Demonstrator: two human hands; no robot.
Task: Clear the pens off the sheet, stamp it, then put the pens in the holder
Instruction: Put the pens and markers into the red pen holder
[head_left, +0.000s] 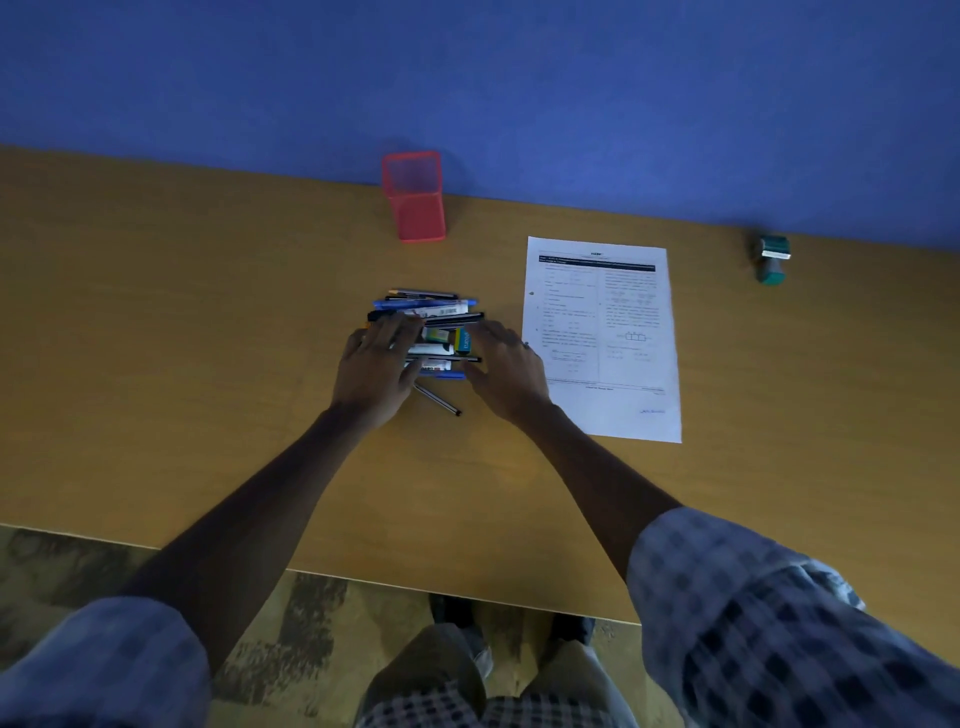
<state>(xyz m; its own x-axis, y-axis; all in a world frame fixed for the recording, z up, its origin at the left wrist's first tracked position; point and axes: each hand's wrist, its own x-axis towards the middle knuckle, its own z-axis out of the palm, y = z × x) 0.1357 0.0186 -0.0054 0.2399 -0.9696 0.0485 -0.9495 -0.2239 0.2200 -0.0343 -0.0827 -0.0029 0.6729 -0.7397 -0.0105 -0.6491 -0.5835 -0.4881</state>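
Wooden brown table (156, 312): white printed paper sheet (602, 332) right of centre, bare of pens. Red mesh pen holder (415, 200) at far edge, looks empty. Mixed pen pile (426, 327) mid-table, left hand (376, 369) and right hand (506, 369) cupped loosely around its ends. Green stamp (772, 260) far right.

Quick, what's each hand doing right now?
Left hand: open, pressing the pens from the left.
Right hand: open, pressing them from the right.

I saw the pens (427, 332) bunched in a flat pile just left of the printed sheet (602, 338), which lay bare. The red mesh holder (414, 196) stood upright behind them; the green stamp (772, 260) sat far right.
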